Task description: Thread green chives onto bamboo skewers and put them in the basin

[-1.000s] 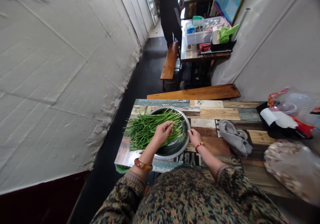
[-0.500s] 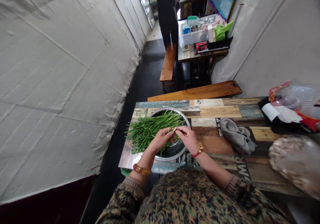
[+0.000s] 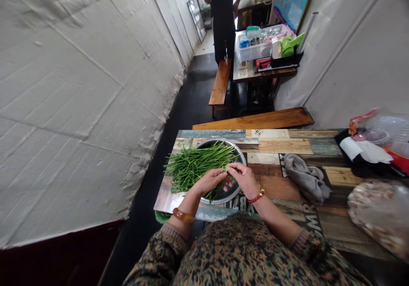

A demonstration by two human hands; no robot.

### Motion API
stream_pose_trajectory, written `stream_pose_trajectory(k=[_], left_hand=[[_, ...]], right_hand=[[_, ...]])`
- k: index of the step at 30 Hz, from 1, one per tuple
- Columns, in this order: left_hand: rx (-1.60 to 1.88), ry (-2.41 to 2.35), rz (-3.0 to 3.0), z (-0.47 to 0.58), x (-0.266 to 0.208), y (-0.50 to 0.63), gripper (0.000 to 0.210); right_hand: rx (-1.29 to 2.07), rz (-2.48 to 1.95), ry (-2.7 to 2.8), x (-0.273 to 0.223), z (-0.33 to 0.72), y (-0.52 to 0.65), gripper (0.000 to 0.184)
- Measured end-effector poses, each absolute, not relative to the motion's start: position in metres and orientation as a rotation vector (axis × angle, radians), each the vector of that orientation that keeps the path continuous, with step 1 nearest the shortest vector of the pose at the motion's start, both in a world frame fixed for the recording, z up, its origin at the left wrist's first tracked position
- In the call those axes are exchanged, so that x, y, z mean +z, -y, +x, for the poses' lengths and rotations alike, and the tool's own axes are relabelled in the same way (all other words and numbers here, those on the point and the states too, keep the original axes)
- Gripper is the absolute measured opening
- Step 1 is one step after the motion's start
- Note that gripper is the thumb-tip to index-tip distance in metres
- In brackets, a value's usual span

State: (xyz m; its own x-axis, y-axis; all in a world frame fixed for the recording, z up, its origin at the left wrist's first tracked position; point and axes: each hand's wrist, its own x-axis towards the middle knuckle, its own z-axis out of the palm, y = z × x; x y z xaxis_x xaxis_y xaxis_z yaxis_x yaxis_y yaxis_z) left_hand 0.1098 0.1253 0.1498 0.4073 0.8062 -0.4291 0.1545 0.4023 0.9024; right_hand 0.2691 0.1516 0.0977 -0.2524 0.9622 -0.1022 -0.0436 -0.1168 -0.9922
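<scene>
A wide steel bowl (image 3: 242, 154) on the table carries a heap of long, thin green chives (image 3: 198, 162), many sticking out over its left rim. My left hand (image 3: 213, 181) is over the bowl's near side, its thumb and fingers closed on chives at their pale ends. Right beside it, my right hand (image 3: 244, 179) pinches the same pale tips between thumb and forefinger. The two hands' fingertips meet there. Several chive ends hang down below my left hand inside the bowl.
A grey cloth (image 3: 303, 177) lies right of the bowl on the plank-patterned table (image 3: 277, 188). Farther right are a clear bag of pale pieces (image 3: 380, 213) and a black tray with packaging. A green basket (image 3: 162, 216) shows below the table's left corner. Benches and a standing person (image 3: 223, 22) are beyond.
The view has shifted slightly, so everything sits a little farther right. My hands stay together over the bowl; some fingers of my left hand now look more spread below the pinch.
</scene>
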Motion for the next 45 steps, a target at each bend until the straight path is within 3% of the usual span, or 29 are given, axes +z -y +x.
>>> stream_pose_trajectory(k=[12, 18, 25, 32, 38, 45], left_hand=[[0.435, -1.054, 1.108, 0.11, 0.151, -0.123, 0.047], [0.554, -1.116, 1.122, 0.105, 0.149, -0.119, 0.05], [0.354, -1.181, 1.293, 0.1, 0.145, -0.119, 0.052], [0.254, -1.132, 1.339, 0.1, 0.148, -0.119, 0.048], [0.543, -1.255, 1.152, 0.104, 0.152, -0.122, 0.043], [0.611, -1.237, 0.954, 0.102, 0.176, -0.118, 0.043]], right_hand=[[1.679, -1.08, 1.215, 0.102, 0.268, -0.145, 0.026], [1.643, -1.152, 1.231, 0.103, 0.272, -0.151, 0.028], [1.712, -1.029, 1.351, 0.097, 0.27, -0.148, 0.029], [1.478, -0.942, 1.658, 0.101, 0.276, -0.146, 0.017], [1.696, -1.118, 1.155, 0.099, 0.281, -0.158, 0.024], [1.827, -1.042, 0.697, 0.11, 0.287, -0.169, 0.032]])
